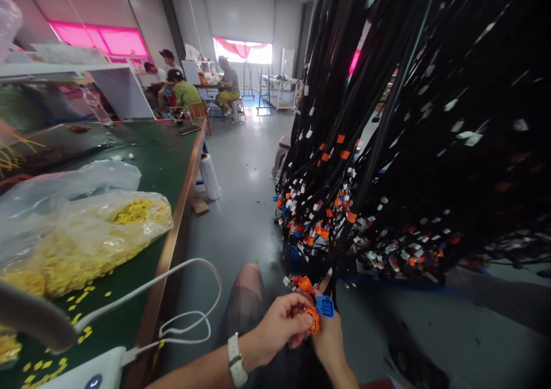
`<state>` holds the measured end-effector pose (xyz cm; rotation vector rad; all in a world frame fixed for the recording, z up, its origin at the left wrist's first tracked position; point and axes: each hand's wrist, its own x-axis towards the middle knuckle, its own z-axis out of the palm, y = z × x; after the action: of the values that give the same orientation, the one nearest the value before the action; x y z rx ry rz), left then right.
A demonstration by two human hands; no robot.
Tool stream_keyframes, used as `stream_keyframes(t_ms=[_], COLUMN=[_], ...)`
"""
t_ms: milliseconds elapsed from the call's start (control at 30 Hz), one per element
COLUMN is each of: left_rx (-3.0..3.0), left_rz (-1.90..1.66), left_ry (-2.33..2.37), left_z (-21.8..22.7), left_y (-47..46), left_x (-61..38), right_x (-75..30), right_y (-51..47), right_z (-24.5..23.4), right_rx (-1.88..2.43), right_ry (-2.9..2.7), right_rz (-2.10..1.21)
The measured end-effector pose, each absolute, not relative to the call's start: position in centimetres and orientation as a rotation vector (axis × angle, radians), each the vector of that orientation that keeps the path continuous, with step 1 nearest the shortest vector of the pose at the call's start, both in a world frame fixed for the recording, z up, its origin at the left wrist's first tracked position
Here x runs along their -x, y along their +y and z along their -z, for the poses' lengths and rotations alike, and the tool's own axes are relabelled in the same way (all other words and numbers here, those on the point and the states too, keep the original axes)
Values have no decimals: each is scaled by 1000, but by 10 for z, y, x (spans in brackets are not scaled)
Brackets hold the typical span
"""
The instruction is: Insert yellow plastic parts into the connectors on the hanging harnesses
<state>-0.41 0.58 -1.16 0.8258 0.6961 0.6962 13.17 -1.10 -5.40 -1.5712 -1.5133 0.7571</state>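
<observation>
My left hand (279,327), with a white-strapped watch at the wrist, pinches an orange connector (314,321) between thumb and fingers. Beside it, my right hand (330,334) is closed around the connector end of a black wire harness (333,263); its fingers are partly hidden. A blue connector (325,306) lies against the right hand, its cavities facing me. Another orange connector (305,284) and a few small white ones stick out just above the left fingers.
Black harnesses (344,90) with white and orange tags hang at the right. On the green table (150,154) at left lie a plastic bag of small yellow pieces (138,211), a white cable (172,271) and a white device (92,372). Several people sit working at the back.
</observation>
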Motion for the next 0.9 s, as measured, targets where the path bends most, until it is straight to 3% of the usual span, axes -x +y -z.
stream_keyframes(t_ms=[533, 733, 900], left_rx=[-897, -1036, -947], left_rz=[-729, -496, -819], left_ry=[741, 793, 982], left_z=[9, 2, -7], left_y=[2, 24, 48], left_x=[1, 17, 33], right_x=[-133, -134, -129], right_y=[-9, -9, -7], right_z=[51, 45, 37], right_rx=[1555, 1564, 1648], right_ry=[-1591, -1642, -1737], right_rz=[-729, -833, -730])
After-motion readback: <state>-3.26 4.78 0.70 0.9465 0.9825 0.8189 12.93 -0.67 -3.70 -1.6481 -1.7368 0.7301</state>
